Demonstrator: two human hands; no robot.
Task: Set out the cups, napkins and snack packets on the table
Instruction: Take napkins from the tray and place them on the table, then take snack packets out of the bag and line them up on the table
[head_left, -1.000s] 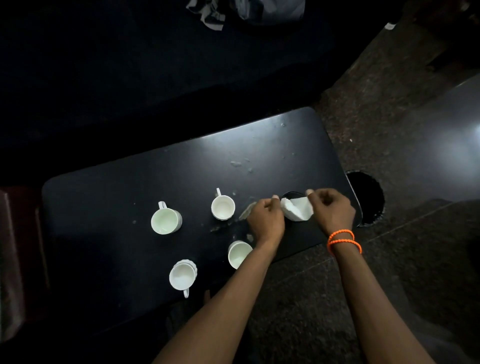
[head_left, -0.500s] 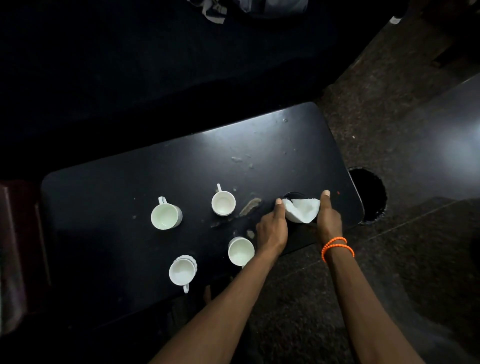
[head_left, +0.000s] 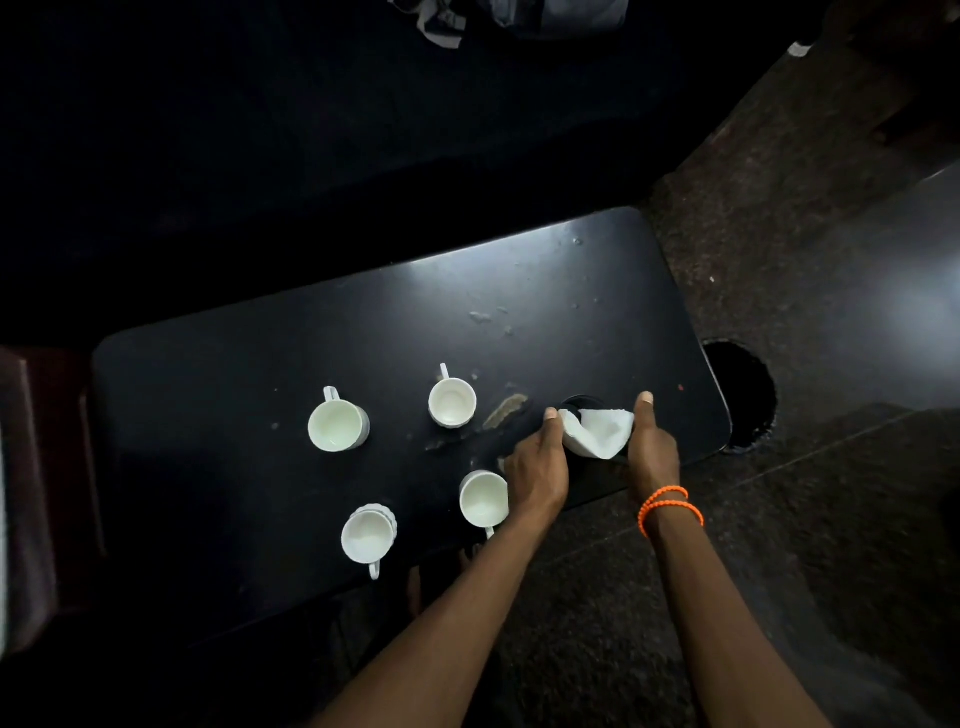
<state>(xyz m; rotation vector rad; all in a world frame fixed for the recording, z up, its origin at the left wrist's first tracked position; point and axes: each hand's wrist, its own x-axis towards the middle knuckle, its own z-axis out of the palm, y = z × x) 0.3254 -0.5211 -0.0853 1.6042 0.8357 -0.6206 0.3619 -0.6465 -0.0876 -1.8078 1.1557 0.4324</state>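
Black desk (head_left: 260, 395) is lying diagonally across mid-frame, its surface showing pale smears and specks near the centre. Four white cups are standing upright on it: one at centre left (head_left: 337, 426), one at centre (head_left: 452, 402), one at lower left (head_left: 369, 535) with its handle pointing toward the bottom of the frame, one at lower centre (head_left: 483, 500) just beside the left wrist. Right of centre, a white napkin (head_left: 597, 434) is sitting between the two hands, draped over a dark round object (head_left: 582, 402) whose rim is showing just above it; cannot tell what that object is. Left hand (head_left: 537, 470) is pressing against the napkin's left edge, thumb extended along it, remaining fingers hidden below. Right hand (head_left: 652, 452) is flanking the napkin's right edge, thumb pointing toward the top of the frame, fingers curling underneath; it is wearing orange bands (head_left: 670, 506) at the wrist. Both hands appear to be gripping the napkin. A round dark hole (head_left: 743, 395) is showing in the floor right of the desk.
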